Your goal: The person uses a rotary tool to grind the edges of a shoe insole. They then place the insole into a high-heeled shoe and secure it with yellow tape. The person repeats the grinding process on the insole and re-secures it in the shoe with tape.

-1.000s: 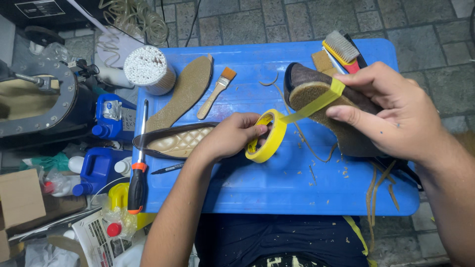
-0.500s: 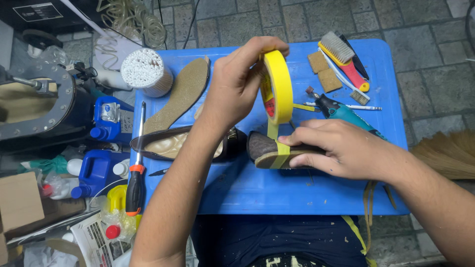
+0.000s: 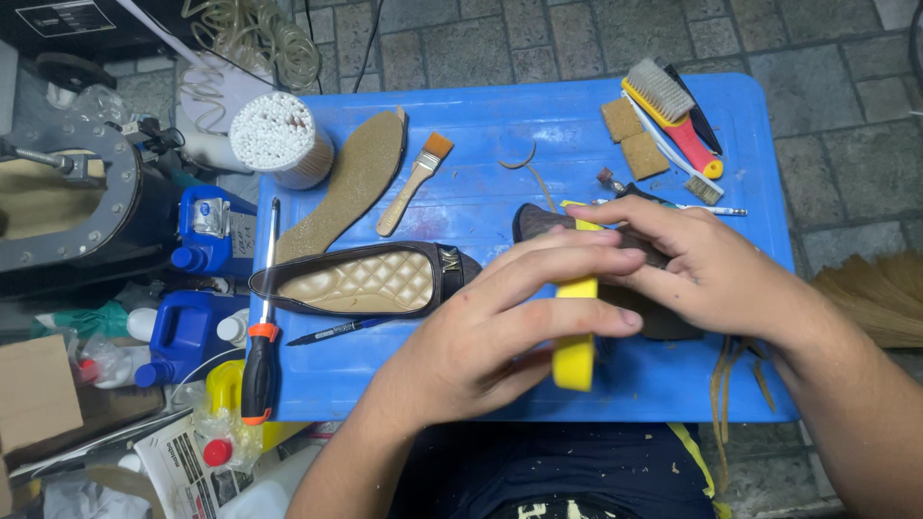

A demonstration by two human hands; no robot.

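Observation:
My left hand (image 3: 500,322) grips a yellow roll of tape (image 3: 575,332), held edge-on over the front of the blue table (image 3: 481,183). My right hand (image 3: 707,269) holds a dark shoe (image 3: 538,221) just behind the roll, with yellow tape showing on it. The two hands touch around the shoe, and most of it is hidden under my fingers. A second dark flat shoe with a quilted tan insole (image 3: 361,281) lies on the table to the left of my left hand.
On the table lie a tan insole (image 3: 351,183), a small paintbrush (image 3: 413,183), brushes (image 3: 673,111), sanding blocks (image 3: 633,136), a pen (image 3: 336,332) and an orange-handled screwdriver (image 3: 261,336). A cup of white sticks (image 3: 279,139) and blue bottles (image 3: 197,288) stand at left.
My left hand brought the tape roll down from above the table to the front of the shoe. My right hand shifted right with the shoe. The camera view moved slightly.

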